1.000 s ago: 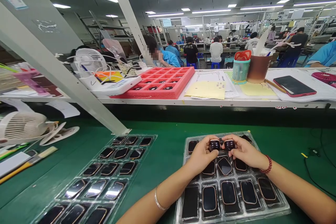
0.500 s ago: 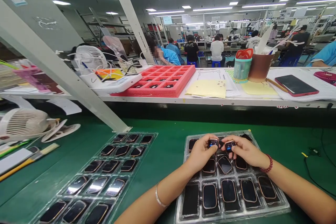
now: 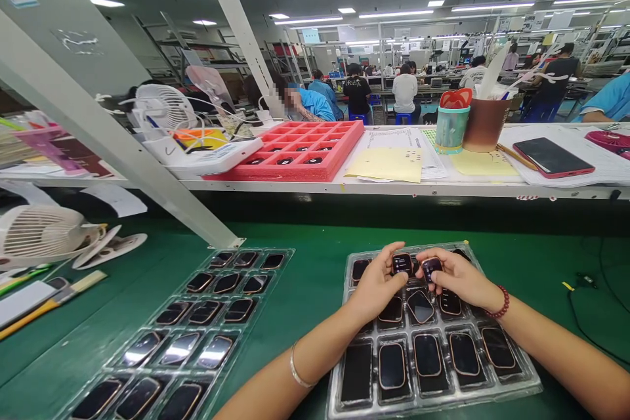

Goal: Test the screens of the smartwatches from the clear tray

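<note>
My left hand point(image 3: 381, 282) grips a smartwatch point(image 3: 402, 264) without a strap, its thumb at the lower edge of the lit screen. Close beside it, my right hand point(image 3: 455, 279) is closed on a second strapless smartwatch point(image 3: 432, 269), whose screen also shows text. Both hands are above a clear plastic tray point(image 3: 416, 397) with several rows of watch bodies in its pockets. One watch in the tray point(image 3: 449, 302), under my right hand, has text on its screen. The lower left pocket point(image 3: 357, 373) holds no watch that I can make out.
Another clear tray point(image 3: 209, 348) of dark watch bodies lies to the left on the green bench. A slanted post point(image 3: 162, 177) stands behind it. The shelf ahead carries a red foam tray point(image 3: 339, 157), cups point(image 3: 450, 128) and a phone point(image 3: 554, 156). Cables point(image 3: 581, 321) lie at right.
The watch screens have switched from a display with blue areas to white text on black. My right thumb has slid down its watch. Text now shows on one watch in the tray.
</note>
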A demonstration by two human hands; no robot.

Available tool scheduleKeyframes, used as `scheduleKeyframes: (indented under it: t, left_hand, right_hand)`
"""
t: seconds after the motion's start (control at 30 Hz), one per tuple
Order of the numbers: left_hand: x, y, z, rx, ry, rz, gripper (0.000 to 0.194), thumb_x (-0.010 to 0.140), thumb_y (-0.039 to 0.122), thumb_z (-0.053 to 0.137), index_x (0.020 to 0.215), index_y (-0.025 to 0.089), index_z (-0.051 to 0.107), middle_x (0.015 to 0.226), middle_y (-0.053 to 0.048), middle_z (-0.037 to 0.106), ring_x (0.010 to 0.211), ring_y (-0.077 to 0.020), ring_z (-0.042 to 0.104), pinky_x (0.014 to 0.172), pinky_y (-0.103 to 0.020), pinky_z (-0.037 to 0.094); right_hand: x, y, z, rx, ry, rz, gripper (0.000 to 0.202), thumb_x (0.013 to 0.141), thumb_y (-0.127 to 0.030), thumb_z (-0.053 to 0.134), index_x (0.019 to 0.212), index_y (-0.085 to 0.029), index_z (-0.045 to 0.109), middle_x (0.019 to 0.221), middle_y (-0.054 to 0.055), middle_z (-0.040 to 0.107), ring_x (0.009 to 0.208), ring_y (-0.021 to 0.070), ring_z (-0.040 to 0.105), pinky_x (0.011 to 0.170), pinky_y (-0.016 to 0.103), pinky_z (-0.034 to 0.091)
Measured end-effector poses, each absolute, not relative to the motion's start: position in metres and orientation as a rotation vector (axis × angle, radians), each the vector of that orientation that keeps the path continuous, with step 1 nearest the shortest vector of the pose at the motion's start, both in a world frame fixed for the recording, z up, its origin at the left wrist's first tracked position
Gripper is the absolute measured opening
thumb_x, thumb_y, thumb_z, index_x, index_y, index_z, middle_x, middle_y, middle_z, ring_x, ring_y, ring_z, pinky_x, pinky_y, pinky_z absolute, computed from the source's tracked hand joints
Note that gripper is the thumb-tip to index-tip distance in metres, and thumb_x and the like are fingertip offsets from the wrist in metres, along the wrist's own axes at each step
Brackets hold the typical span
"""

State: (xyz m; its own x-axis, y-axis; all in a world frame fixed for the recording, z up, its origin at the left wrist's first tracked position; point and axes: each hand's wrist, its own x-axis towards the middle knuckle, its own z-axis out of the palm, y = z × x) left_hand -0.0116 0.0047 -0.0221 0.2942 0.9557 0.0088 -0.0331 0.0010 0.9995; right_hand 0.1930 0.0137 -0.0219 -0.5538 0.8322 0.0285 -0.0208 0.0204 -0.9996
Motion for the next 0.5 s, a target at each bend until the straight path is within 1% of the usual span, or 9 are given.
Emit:
scheduleKeyframes:
  t: [0.03, 0.07, 0.1, 0.13, 0.2, 0.27, 0.33, 0.4, 0.5]
  left_hand:
    - [-0.0114, 0.0048, -0.0222, 1.313, 0.943, 1.008, 0.052, 0.071, 0.027, 0.067, 0.12, 0.019, 0.051, 0.101, -0.007, 0.063, 0.088, -0.0179, 0.059, 0.073, -0.026, 0.047]
    - [-0.0114, 0.0049, -0.0222, 1.31, 0.931, 1.0, 0.049, 0.071, 0.027, 0.066, 0.117, 0.018, 0.053, 0.101, -0.007, 0.063, 0.086, -0.0177, 0.06, 0.071, -0.026, 0.047]
    - [-0.0115, 0.005, -0.0222, 1.312, 0.929, 0.981, 0.041, 0.074, 0.03, 0.063, 0.112, 0.017, 0.056, 0.096, -0.007, 0.064, 0.08, -0.0166, 0.06, 0.066, -0.025, 0.046]
    - [-0.0117, 0.0052, -0.0222, 1.318, 0.939, 0.962, 0.034, 0.079, 0.035, 0.058, 0.107, 0.015, 0.059, 0.091, -0.007, 0.065, 0.071, -0.0148, 0.059, 0.059, -0.024, 0.044]
    - [-0.0122, 0.0054, -0.0222, 1.341, 0.966, 0.94, 0.034, 0.084, 0.041, 0.048, 0.102, 0.014, 0.061, 0.085, -0.007, 0.065, 0.059, -0.012, 0.056, 0.05, -0.022, 0.038]
    - [-0.0123, 0.0055, -0.0227, 1.354, 0.965, 0.95, 0.033, 0.083, 0.036, 0.051, 0.106, 0.015, 0.059, 0.092, -0.007, 0.065, 0.066, -0.0134, 0.059, 0.054, -0.022, 0.041]
    - [-0.0118, 0.0056, -0.0237, 1.353, 0.952, 0.967, 0.039, 0.076, 0.024, 0.059, 0.114, 0.017, 0.054, 0.103, -0.007, 0.063, 0.085, -0.017, 0.061, 0.067, -0.024, 0.045]
    - [-0.0111, 0.0057, -0.0246, 1.343, 0.941, 0.972, 0.048, 0.07, 0.014, 0.06, 0.116, 0.017, 0.051, 0.107, -0.008, 0.062, 0.097, -0.0195, 0.058, 0.076, -0.027, 0.046]
    - [-0.0106, 0.0057, -0.0248, 1.329, 0.924, 0.971, 0.045, 0.068, 0.01, 0.054, 0.113, 0.016, 0.053, 0.106, -0.008, 0.061, 0.096, -0.0196, 0.058, 0.077, -0.029, 0.047]
  right_hand:
    - [0.1928, 0.0134, -0.0217, -0.857, -1.634, 1.601, 0.037, 0.08, -0.036, 0.066, 0.111, -0.021, 0.055, 0.097, 0.005, 0.063, 0.068, 0.0137, 0.06, 0.059, 0.025, 0.05]
    - [0.1928, 0.0134, -0.0218, -0.868, -1.637, 1.598, 0.037, 0.078, -0.034, 0.068, 0.11, -0.022, 0.055, 0.096, 0.005, 0.063, 0.067, 0.0133, 0.059, 0.058, 0.025, 0.049]
    - [0.193, 0.0135, -0.0222, -0.872, -1.635, 1.607, 0.033, 0.08, -0.035, 0.066, 0.108, -0.021, 0.055, 0.093, 0.005, 0.063, 0.064, 0.0129, 0.059, 0.057, 0.024, 0.048]
    - [0.1935, 0.0138, -0.0227, -0.873, -1.628, 1.621, 0.03, 0.083, -0.039, 0.062, 0.105, -0.019, 0.057, 0.089, 0.005, 0.064, 0.06, 0.0122, 0.058, 0.054, 0.024, 0.047]
    - [0.1947, 0.0148, -0.0239, -0.868, -1.609, 1.64, 0.033, 0.089, -0.047, 0.049, 0.099, -0.017, 0.058, 0.082, 0.007, 0.066, 0.053, 0.0115, 0.056, 0.05, 0.024, 0.045]
    - [0.1954, 0.0154, -0.0241, -0.857, -1.6, 1.635, 0.038, 0.092, -0.05, 0.042, 0.097, -0.016, 0.058, 0.079, 0.007, 0.066, 0.051, 0.0117, 0.056, 0.048, 0.024, 0.044]
    - [0.195, 0.0152, -0.023, -0.858, -1.615, 1.606, 0.029, 0.089, -0.043, 0.05, 0.102, -0.017, 0.056, 0.085, 0.007, 0.065, 0.058, 0.0125, 0.057, 0.051, 0.024, 0.046]
    - [0.1938, 0.0142, -0.0212, -0.856, -1.64, 1.575, 0.028, 0.083, -0.029, 0.059, 0.109, -0.019, 0.052, 0.094, 0.005, 0.062, 0.067, 0.0131, 0.058, 0.057, 0.024, 0.048]
    - [0.1922, 0.0126, -0.0192, -0.835, -1.674, 1.55, 0.036, 0.078, -0.015, 0.057, 0.113, -0.021, 0.05, 0.098, 0.004, 0.059, 0.073, 0.0129, 0.058, 0.062, 0.025, 0.049]
